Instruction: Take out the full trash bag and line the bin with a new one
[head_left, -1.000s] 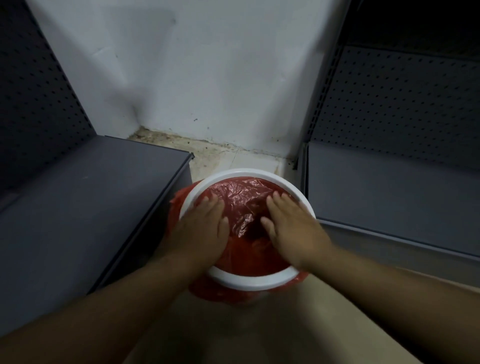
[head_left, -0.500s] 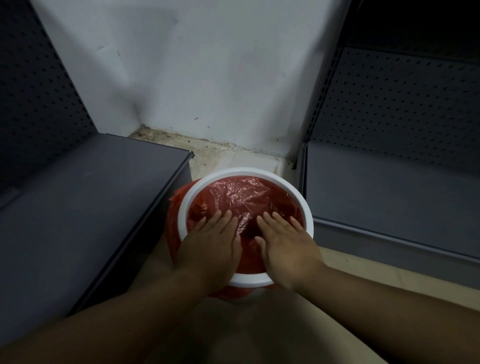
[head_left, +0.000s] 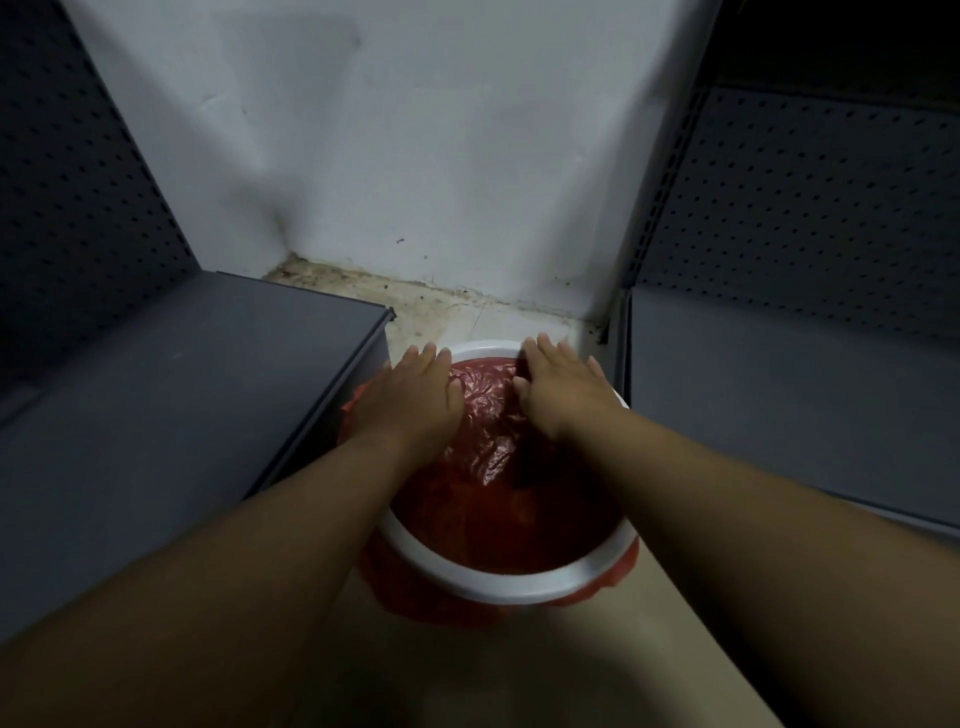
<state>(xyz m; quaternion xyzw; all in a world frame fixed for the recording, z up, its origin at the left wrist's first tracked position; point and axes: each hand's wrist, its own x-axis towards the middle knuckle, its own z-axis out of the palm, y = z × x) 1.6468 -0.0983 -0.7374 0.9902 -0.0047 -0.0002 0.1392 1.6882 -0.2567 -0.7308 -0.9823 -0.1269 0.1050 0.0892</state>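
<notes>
- Both hands lie flat with fingers spread, gripping nothing: the left hand (head_left: 410, 395) rests on the far left edge of the bin (head_left: 498, 584), and the right hand (head_left: 563, 387) rests on the far right edge.
- A moment ago the hands were nearer the person, pressing on the near side of the red bag (head_left: 498, 499). Now they have slid to the far side, by the wall (head_left: 415, 156).
- I think this means the person is smoothing the bag down all the way around, so the lining job looks almost done.
- The red bag sits inside the bin, and its top is folded over and hangs outside under the white rim.
- The bin stands on the floor (head_left: 467, 325) in the corner, between two grey shelves.
- Counting: two hands, one bin, one red bag, two shelves, the left shelf (head_left: 171, 395) and the right shelf (head_left: 779, 384).
- I see no other bag anywhere.
</notes>
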